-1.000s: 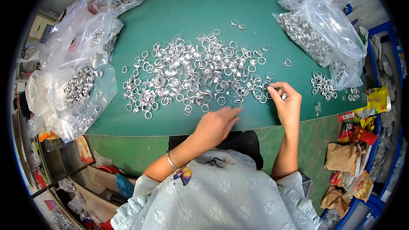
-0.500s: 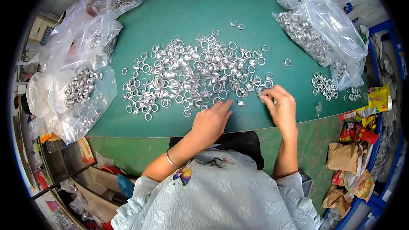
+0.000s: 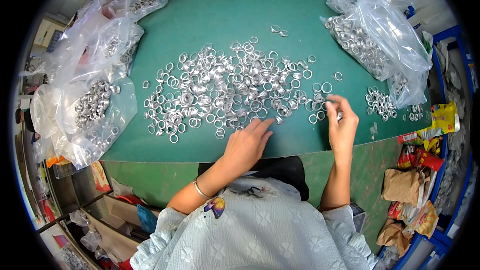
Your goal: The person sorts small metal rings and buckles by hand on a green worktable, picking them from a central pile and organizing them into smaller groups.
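Observation:
A broad heap of silver metal rings lies spread over the green tabletop. My left hand rests flat at the heap's near edge, fingers stretched out, holding nothing that I can see. To the right of the heap, my right hand is curled, with a silver ring showing in it; whether it holds more is hidden. Beside its fingertips a few loose rings lie on the table. One single ring lies farther back.
Clear plastic bags of rings stand at the left and back right. A small separate group of rings lies near the right edge. Beyond the table, blue shelving and a brown paper bag are on the right.
My right hand has moved right, away from the heap's right end, leaving several rings loose where it was. My left hand has stayed in place.

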Available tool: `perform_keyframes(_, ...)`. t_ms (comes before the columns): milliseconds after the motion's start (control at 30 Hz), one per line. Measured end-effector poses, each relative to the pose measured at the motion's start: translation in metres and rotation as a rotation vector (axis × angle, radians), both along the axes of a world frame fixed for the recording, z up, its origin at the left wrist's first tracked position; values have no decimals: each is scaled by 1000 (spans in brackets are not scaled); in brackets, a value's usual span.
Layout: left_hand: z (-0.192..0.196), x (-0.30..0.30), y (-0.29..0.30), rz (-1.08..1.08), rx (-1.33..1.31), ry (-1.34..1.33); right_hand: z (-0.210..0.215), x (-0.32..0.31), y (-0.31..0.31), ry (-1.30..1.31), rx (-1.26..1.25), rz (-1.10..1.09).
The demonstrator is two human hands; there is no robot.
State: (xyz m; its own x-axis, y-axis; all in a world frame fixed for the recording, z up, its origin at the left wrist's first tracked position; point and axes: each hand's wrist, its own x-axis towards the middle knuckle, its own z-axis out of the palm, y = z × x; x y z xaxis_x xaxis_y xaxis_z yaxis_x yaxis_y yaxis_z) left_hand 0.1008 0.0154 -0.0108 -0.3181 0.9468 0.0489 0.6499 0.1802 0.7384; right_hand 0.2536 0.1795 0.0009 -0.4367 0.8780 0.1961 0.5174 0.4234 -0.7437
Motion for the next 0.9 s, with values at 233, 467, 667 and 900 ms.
perform_keyframes(233,13,7,23,45,106,63,7,-61,20,-249,281,185)
perform_keyframes(467,11,-3,21,48,112,-22,-12,-54,38,122,-108,119)
perform_keyframes(667,19,-7,25,89,171,-356,-2,-34,7,851,-1439,366)
perform_keyframes(900,18,-8,27,65,142,-444,-2,-28,-4,880,-1585,386)
